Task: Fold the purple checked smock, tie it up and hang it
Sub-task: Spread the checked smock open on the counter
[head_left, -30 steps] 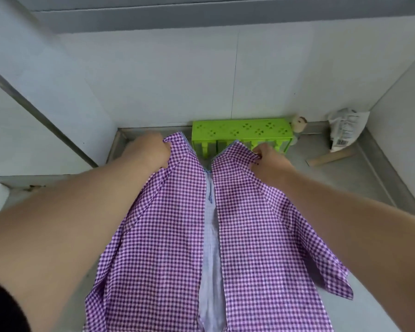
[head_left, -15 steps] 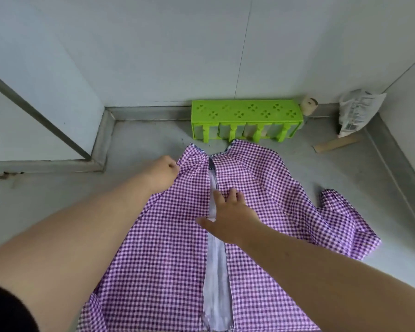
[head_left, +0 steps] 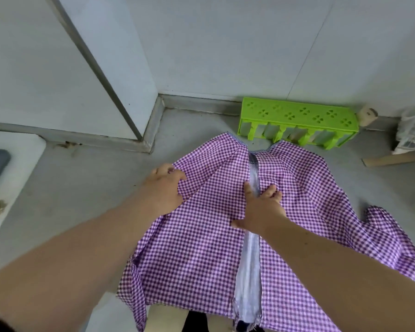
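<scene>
The purple checked smock (head_left: 201, 250) lies spread on the grey counter, its back opening showing a pale inner strip down the middle. One sleeve is bunched at the right. My left hand (head_left: 164, 188) pinches a fold of the smock's left shoulder edge. My right hand (head_left: 259, 207) rests flat on the cloth beside the central strip, fingers spread, holding nothing.
A green plastic rack (head_left: 297, 122) stands against the back wall just beyond the collar. A crumpled packet (head_left: 412, 130) and a wooden stick (head_left: 391, 160) lie at the right. A white appliance (head_left: 7, 173) sits at the left edge. Walls close in on the left and back.
The smock went from held up by both shoulders to lying on the counter. My right hand let go and now presses flat by the middle strip; my left hand still grips the left shoulder.
</scene>
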### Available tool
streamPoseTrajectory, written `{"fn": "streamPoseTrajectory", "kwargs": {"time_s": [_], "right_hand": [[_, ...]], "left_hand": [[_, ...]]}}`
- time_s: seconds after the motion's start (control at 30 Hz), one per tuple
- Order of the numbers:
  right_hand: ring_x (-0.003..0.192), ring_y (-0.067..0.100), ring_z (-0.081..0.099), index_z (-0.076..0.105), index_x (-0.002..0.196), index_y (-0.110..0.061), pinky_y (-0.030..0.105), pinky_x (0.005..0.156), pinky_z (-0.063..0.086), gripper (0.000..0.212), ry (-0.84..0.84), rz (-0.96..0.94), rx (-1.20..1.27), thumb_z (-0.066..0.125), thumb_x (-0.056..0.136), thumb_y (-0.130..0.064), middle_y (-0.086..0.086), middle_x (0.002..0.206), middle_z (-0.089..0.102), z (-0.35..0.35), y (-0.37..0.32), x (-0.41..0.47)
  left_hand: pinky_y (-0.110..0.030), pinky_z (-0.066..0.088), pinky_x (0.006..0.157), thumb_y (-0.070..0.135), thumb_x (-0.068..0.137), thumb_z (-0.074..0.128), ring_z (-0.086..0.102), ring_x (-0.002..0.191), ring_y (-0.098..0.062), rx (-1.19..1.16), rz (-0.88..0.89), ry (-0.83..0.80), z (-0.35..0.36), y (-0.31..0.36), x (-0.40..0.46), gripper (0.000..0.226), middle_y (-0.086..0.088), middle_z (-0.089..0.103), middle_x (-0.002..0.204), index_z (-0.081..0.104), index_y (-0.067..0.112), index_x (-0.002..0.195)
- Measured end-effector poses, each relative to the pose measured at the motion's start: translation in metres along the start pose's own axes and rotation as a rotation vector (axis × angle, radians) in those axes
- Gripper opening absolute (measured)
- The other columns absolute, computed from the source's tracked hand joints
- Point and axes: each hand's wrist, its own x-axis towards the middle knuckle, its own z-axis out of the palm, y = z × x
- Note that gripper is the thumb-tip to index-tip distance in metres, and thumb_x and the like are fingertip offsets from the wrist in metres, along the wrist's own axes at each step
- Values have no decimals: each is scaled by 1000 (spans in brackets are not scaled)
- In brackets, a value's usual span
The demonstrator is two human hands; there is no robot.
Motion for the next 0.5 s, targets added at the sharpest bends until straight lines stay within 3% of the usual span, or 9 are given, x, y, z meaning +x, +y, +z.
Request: {"fn": "streamPoseTrajectory", "kwargs": {"time_s": [0.17, 0.3, 0.4, 0.5], "right_hand": [[152, 59, -7, -27, 158, -36, 70, 114, 34, 138, 22, -12, -6, 66, 70, -86, 40, 162, -19, -5, 1, 6], [152, 59, -9, -27, 158, -38, 71, 116, 30, 141, 17, 4, 6, 70, 67, -86, 41, 161, -20, -6, -1, 11], [152, 60, -8, -27, 157, -39, 70, 117, 29, 143, 9, 16, 1, 71, 65, -86, 41, 161, -20, -8, -4, 11], [152, 60, -6, -28, 157, -40, 69, 118, 28, 142, -8, 23, -10, 71, 65, -86, 40, 162, -18, -12, -6, 9]], "left_hand": [[-52, 32, 124, 41, 84, 76, 29, 151, -39, -29, -197, -92, 14, -39, -23, 88, -11, 22, 166, 25, 46, 156], [-44, 52, 105, 23, 91, 74, 57, 128, -39, -160, -249, -261, 21, -54, -37, 101, -19, 40, 153, 7, 43, 164], [-34, 53, 85, 5, 96, 63, 69, 110, -30, -260, -208, -250, 24, -62, -44, 91, -11, 60, 135, 15, 38, 166], [-27, 48, 66, -6, 97, 53, 64, 84, -17, -280, -194, -248, 19, -62, -48, 73, -12, 57, 147, 37, 32, 157]]}}
